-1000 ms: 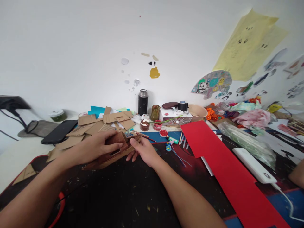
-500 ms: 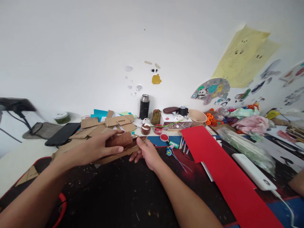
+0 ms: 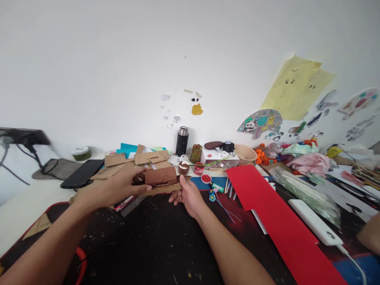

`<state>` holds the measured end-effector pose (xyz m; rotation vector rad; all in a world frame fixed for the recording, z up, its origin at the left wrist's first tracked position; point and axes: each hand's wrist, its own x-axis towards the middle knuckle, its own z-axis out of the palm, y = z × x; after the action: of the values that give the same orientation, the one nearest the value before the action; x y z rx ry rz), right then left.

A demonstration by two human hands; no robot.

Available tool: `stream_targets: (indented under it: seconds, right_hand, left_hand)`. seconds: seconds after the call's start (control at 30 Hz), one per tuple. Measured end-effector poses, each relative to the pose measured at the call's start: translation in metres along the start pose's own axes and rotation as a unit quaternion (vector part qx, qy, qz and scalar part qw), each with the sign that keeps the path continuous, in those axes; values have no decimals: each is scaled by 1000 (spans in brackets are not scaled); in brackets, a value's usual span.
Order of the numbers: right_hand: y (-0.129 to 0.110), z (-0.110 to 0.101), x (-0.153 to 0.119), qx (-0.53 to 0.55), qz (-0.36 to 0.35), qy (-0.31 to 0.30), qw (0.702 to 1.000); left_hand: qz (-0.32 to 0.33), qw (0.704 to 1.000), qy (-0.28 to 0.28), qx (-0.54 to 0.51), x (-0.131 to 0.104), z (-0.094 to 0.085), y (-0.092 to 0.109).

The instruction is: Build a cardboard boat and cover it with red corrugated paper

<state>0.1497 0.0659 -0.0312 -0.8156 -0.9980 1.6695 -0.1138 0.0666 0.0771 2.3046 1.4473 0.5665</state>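
A brown painted tube point(image 3: 160, 176) with a slot in its side lies on a flat strip of cardboard point(image 3: 166, 188) above the dark mat. My left hand point(image 3: 126, 185) grips the left end of this brown piece, thumb in front and fingers behind. At the right end, my right hand point(image 3: 187, 194) pinches the cardboard strip between thumb and fingers, its other fingers curled below. Just behind them stand an open jar of brown paint point(image 3: 184, 168) and a jar of red paint point(image 3: 198, 169).
Cardboard scraps point(image 3: 115, 159) lie behind my left hand. A black flask point(image 3: 182, 141) stands by the wall. Right of my hands are a red sheet point(image 3: 267, 209), a green tube point(image 3: 218, 187) and a white power bank point(image 3: 311, 222). Part of an arm point(image 3: 369, 233) shows at the right edge.
The view has tilted up slightly. My left hand has slid left along the brown tube, showing more of it and its slot; a pink cutter now shows below.
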Motion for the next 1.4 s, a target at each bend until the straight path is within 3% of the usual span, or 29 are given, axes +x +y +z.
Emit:
stream_targets:
  seconds: [0.2,0.5,0.77,0.93,1.13,1.27,1.4]
  right_hand:
    - [1,-1,0,13,-2,11,1000]
    - [6,-3,0,5,-2,12,1000]
    - [6,-2,0,3,1,15,1000]
    - [6,0,0,0,9,13,1000]
    - [10,3,-2,-20,13,-14,1000]
    - [13,5,-3,-30,20,-33,999]
    - [15,6,-4,-37,21,-42,998]
  left_hand:
    - [-45,997,-38,-51,4,0,3]
    - [-32,997,-57,-48,7,0,1]
    - [-16,999,-32,-20,6,1,-7]
    - [11,998,43,44,-2,13,4]
    - [47,996,26,65,-4,34,31]
    - [38,999,13,9,0,39,30]
    - [15,999,16,24,2,42,29]
